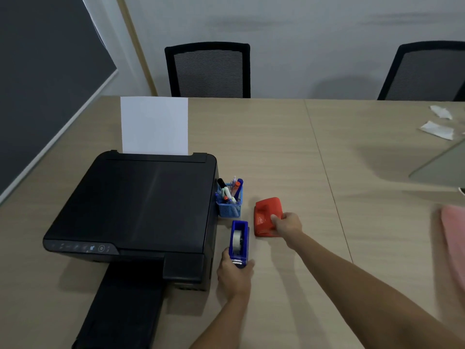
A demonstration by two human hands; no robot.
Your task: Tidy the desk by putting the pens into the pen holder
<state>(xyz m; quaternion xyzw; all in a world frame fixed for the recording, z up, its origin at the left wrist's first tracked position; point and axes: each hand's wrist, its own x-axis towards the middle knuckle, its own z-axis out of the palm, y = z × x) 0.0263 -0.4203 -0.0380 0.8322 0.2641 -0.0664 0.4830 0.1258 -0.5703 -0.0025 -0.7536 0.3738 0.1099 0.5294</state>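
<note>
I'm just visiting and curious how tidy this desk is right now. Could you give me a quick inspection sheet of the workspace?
Surface: light wood desk, mostly bare.
Job's things: pens stand in the blue mesh pen holder beside the printer; no loose pens seen.
Clutter: blue tape dispenser, red hole punch, crumpled tissues, pink cloth at the right edge.
Hands: left hand grips the tape dispenser's near end; right hand grips the hole punch.
Cables: nothing seen.
Surroundings: two black mesh chairs, white sheet in the printer, dark board on the left.
</note>
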